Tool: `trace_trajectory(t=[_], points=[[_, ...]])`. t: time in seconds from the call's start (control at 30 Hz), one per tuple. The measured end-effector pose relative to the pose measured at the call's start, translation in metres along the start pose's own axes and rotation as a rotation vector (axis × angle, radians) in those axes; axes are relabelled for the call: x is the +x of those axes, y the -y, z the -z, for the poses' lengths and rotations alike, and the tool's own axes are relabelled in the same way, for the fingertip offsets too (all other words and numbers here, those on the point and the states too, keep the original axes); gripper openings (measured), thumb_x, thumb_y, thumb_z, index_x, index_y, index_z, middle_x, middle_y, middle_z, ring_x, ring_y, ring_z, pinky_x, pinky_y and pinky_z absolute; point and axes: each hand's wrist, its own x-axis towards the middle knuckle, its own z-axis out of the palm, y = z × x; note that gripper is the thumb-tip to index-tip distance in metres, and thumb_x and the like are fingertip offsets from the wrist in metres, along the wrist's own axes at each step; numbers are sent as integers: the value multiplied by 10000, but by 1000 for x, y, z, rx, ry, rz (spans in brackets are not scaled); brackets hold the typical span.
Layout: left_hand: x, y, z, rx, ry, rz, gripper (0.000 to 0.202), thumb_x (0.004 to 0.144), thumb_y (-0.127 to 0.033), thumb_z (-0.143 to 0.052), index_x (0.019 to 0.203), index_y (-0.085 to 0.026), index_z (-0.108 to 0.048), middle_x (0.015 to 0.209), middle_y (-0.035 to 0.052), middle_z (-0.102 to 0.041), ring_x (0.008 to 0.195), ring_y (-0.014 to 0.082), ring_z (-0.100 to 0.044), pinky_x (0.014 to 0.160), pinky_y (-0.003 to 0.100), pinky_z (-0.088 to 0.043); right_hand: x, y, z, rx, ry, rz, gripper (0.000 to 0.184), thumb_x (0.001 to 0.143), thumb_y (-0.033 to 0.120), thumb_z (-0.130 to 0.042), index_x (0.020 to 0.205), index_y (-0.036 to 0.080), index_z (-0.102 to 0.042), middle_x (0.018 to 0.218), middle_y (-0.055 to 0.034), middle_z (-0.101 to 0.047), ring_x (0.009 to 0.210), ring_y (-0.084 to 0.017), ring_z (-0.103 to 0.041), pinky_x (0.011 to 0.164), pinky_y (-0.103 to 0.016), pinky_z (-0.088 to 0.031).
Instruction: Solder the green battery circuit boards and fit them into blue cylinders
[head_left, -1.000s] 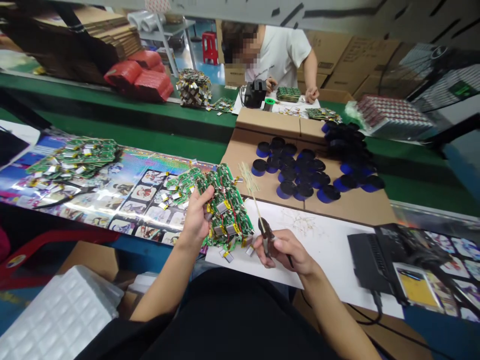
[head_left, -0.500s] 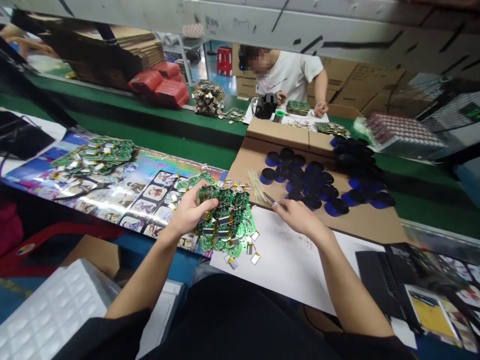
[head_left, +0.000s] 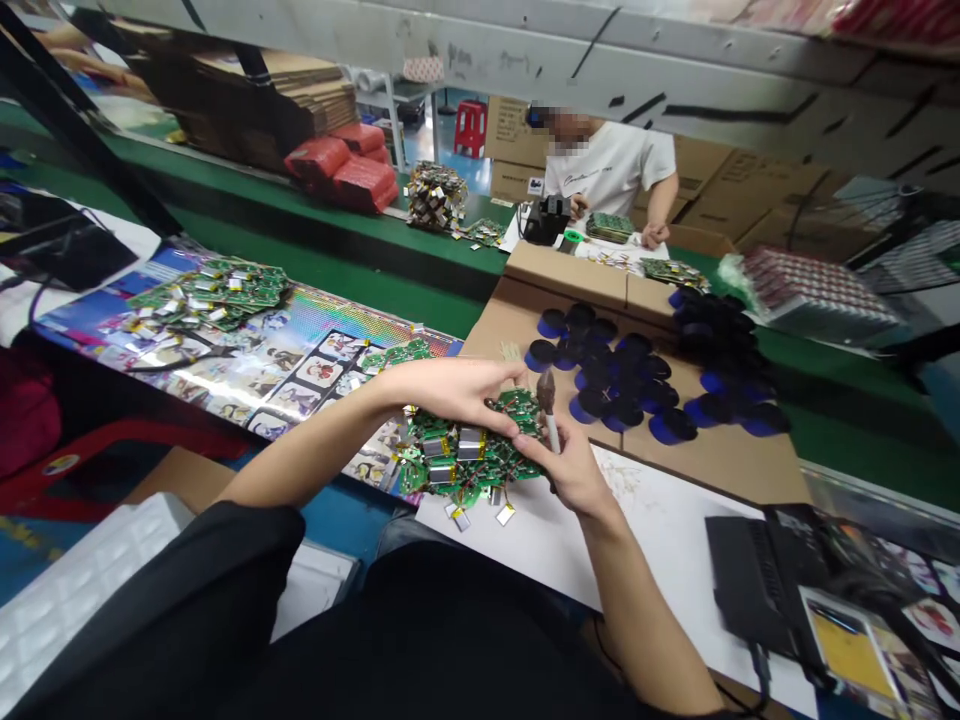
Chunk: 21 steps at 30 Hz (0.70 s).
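My left hand (head_left: 457, 392) reaches across the top of a green circuit board panel (head_left: 517, 408), its fingers closed on the far edge. Small silver battery cells (head_left: 472, 445) with yellow tape hang on wires over the boards. My right hand (head_left: 574, 468) is closed around a slim tool (head_left: 550, 405) with a brown, brush-like tip and a pale shaft, tip pointing up. Its thumb also presses the panel's right edge, close to my left thumb. More green boards (head_left: 412, 470) lie beneath, on the white sheet (head_left: 630, 530). My palms hide part of the panel.
Black-and-blue round pieces (head_left: 622, 375) cover a cardboard sheet (head_left: 495, 325). A pile of boards (head_left: 217, 290) lies left on a printed sheet, near dark-handled pliers (head_left: 195, 355). Across the green bench a person (head_left: 615, 165) works. A black device (head_left: 742, 570) stands at right.
My right hand has moved left from the pale sticks on the cardboard to the panel, and the tool now points up. My left hand has shifted right over the panel's top. The view has shifted slightly.
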Motion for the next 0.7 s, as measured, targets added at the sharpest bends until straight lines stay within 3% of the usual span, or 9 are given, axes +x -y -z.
trace_trajectory(t=[0.07, 0.17, 0.23, 0.3, 0.37, 0.43, 0.53, 0.63, 0.7], points=[[-2, 6, -2, -211, -116, 60, 419, 764, -412, -882, 1067, -187, -700, 778, -10, -682, 628, 161, -599, 601, 254, -418, -7, -7, 5, 67, -50, -38, 433, 814, 513, -859, 1082, 207, -711, 962, -39, -773, 858, -219, -716, 778, -316, -584], [-15, 23, -14, -551, -439, 98, 330, 700, -349, -940, 913, -190, -744, 853, 50, -740, 698, 196, -702, 646, 272, -516, -21, -14, 16, 119, -147, -76, 403, 796, 478, -885, 1029, 199, -712, 893, -36, -767, 779, -205, -704, 727, -310, -579], [-27, 37, -31, -652, -631, 79, 276, 747, -356, -915, 890, -191, -746, 909, 84, -753, 822, 217, -737, 740, 287, -573, -30, -14, 21, 150, -291, -61, 404, 769, 487, -900, 968, 201, -696, 874, -42, -764, 751, -207, -701, 705, -318, -582], [-38, 51, -57, -701, -766, 65, 274, 818, -426, -863, 901, -195, -743, 872, 80, -741, 821, 210, -729, 749, 293, -595, -37, -10, 22, 205, -456, -11, 448, 769, 516, -887, 1027, 214, -679, 954, -68, -778, 802, -236, -727, 732, -350, -604], [-44, 61, -88, -864, -851, 73, 345, 842, -505, -835, 925, -187, -727, 901, 85, -734, 825, 220, -739, 705, 304, -613, -41, -5, 19, 260, -573, 45, 511, 792, 538, -856, 1146, 227, -657, 1053, -98, -780, 877, -269, -750, 776, -389, -621], [-42, 65, -122, -1079, -923, 78, 407, 846, -488, -849, 1108, -210, -707, 1072, 96, -744, 969, 227, -753, 834, 330, -630, -40, -2, 11, 294, -632, 87, 548, 818, 536, -829, 1228, 229, -636, 1093, -118, -774, 929, -290, -757, 806, -413, -628], [-22, 54, -162, -1363, -826, 20, 549, 752, -496, -931, 1165, -221, -697, 1027, 77, -745, 1010, 245, -747, 997, 422, -604, -38, -10, -5, 293, -687, 132, 515, 868, 518, -790, 1260, 232, -618, 1119, -126, -765, 1010, -304, -747, 862, -432, -622], [4, 33, -178, -1506, -911, -14, 447, 756, -471, -924, 1041, -214, -695, 980, 75, -770, 1085, 289, -746, 1052, 478, -569, -41, -29, -17, 236, -694, 153, 419, 912, 487, -769, 1210, 238, -613, 1158, -114, -750, 1083, -286, -726, 936, -421, -599], [15, 24, -173, -1547, -1026, 22, 384, 791, -445, -892, 1024, -214, -692, 1009, 74, -793, 1089, 285, -753, 1029, 466, -577, -47, -39, -18, 214, -638, 162, 416, 880, 487, -812, 1151, 242, -613, 1039, -78, -753, 957, -252, -736, 847, -377, -606]])
